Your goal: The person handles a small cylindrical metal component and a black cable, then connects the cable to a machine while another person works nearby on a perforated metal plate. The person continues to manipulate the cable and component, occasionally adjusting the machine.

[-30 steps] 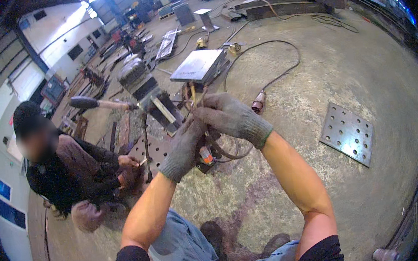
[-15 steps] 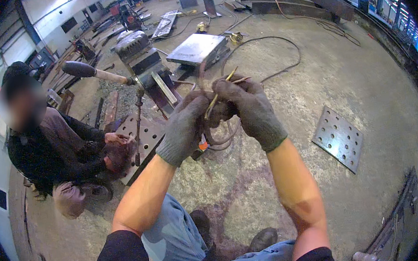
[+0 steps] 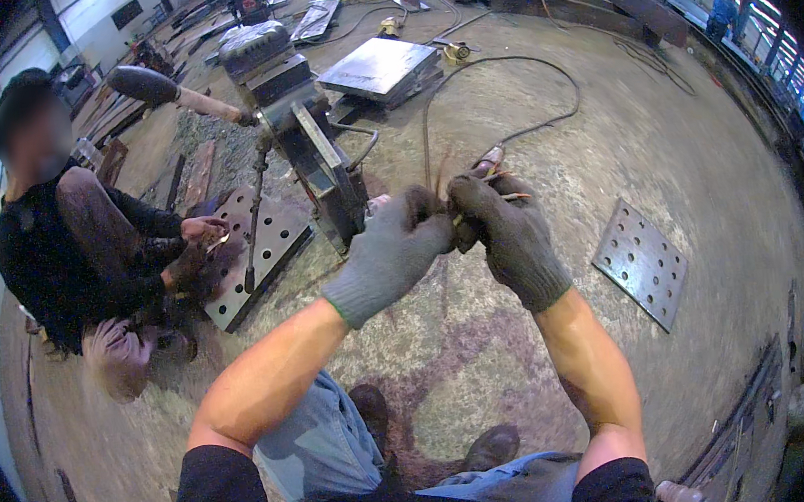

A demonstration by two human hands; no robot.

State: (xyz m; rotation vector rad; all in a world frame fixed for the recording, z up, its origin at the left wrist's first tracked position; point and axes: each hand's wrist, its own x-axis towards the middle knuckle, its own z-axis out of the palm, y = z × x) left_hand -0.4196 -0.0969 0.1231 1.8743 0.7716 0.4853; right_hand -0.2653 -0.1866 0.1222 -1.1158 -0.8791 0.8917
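I have the right hand (image 3: pixel 516 241) clenched around thin wires (image 3: pixel 516 196), their ends poking past its knuckles toward 3 o'clock. The wires sit near the middle of my view, slightly toward 2 o'clock. The left hand (image 3: pixel 397 249) has its fingers curled in beside the right fingertips; I cannot tell from here whether they pinch a wire.

Around the hands, I count the machine (image 3: pixel 301 131) at 10 o'clock as my nearest hard edge, on the left glove's side. A plug (image 3: pixel 489 160) lies at 1 o'clock, with its cable (image 3: pixel 577 102) looping beyond. Bare floor (image 3: pixel 577 199) gives me room toward 3 o'clock, before the holed plate (image 3: pixel 642 263). A co-worker (image 3: pixel 66 237) crouches at 9 o'clock.
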